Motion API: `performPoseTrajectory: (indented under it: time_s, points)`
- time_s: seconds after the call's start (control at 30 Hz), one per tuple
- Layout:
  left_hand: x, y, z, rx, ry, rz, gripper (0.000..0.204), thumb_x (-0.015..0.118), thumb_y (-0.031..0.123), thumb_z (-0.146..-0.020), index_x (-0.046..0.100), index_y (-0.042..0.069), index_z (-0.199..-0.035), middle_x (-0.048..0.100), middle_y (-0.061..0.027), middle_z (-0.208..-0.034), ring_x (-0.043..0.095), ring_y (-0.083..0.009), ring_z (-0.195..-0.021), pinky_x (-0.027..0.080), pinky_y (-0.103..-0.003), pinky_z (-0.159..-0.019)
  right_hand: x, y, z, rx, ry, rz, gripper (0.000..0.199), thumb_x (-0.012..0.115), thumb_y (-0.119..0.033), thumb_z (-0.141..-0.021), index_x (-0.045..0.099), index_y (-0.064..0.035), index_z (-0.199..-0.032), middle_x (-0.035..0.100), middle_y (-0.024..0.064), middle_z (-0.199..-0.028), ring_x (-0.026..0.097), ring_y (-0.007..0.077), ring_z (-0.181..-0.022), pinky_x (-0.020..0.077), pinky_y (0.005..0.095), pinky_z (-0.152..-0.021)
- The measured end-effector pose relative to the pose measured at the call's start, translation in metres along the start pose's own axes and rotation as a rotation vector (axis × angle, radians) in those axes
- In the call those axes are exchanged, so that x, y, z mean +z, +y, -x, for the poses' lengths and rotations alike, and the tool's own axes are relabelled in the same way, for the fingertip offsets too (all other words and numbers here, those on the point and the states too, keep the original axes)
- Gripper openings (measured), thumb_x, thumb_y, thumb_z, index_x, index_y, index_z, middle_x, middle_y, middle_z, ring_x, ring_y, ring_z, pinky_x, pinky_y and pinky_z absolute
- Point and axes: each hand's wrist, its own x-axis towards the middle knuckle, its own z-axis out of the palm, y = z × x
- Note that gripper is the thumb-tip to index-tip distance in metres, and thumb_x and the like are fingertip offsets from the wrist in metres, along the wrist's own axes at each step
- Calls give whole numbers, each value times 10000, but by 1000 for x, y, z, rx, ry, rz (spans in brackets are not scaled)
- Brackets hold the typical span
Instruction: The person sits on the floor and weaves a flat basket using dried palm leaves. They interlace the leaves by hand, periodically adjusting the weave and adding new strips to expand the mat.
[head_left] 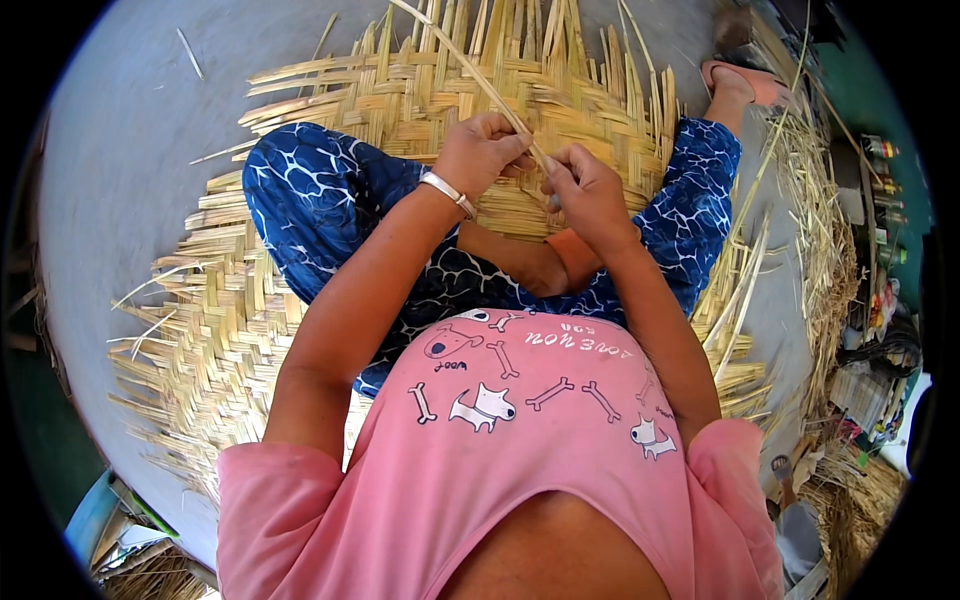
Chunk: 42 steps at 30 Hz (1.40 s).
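Both my hands meet above my crossed legs, on one long pale cane strip (472,70) that slants up and away to the far edge. My left hand (484,156), with a silver bangle at its wrist, pinches the strip between thumb and fingers. Close to its right, my right hand (592,196) is closed around the strip's near end. A small greyish bit shows under the right fingers, too little to name. Beneath and beyond the hands spreads a woven mat (400,108) of flat yellow-green strips, with loose strip ends sticking out along its edges.
I sit on the mat, which lies on a grey floor (150,120). An orange slipper (768,88) is on my foot at the far right. Piles of loose straw (815,200) line the right side, with assorted clutter behind. A person's grey garment (797,540) shows at lower right.
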Motion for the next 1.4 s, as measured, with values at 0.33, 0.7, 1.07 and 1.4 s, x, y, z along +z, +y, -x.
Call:
performPoseTrajectory:
  time_s: [0.33,0.7,1.07,1.4]
  points:
    - [3,8,3,-89,37,110,188,575,141,-886,605,25,-1030,668,-70,-911,647,-117,-767,512,-216,-638,4,0,0,-512,221,797,109,571,-187,-859,545,-81,-855,608,129,-725,601,323,-635,475,410,-537]
    - [-5,13,1,-35,114,50,174,588,174,-889,634,15,-942,672,-56,-868,650,-110,-703,496,-208,-576,12,2,11,-365,134,648,122,574,-184,-857,558,-65,-880,620,136,-723,618,320,-666,477,400,-581]
    - [6,-4,2,-41,-24,-18,195,617,163,-879,622,-20,-946,664,-69,-793,643,-124,-653,512,-227,-562,9,10,9,-125,62,252,198,535,-226,-897,568,-35,-934,637,176,-768,631,321,-670,472,413,-583]
    - [3,-2,4,-111,-67,70,185,595,181,-894,637,10,-954,661,-61,-803,645,-111,-677,516,-226,-593,9,9,8,184,-26,-381,205,527,-219,-926,575,-23,-895,554,30,-608,515,82,-519,433,250,-475]
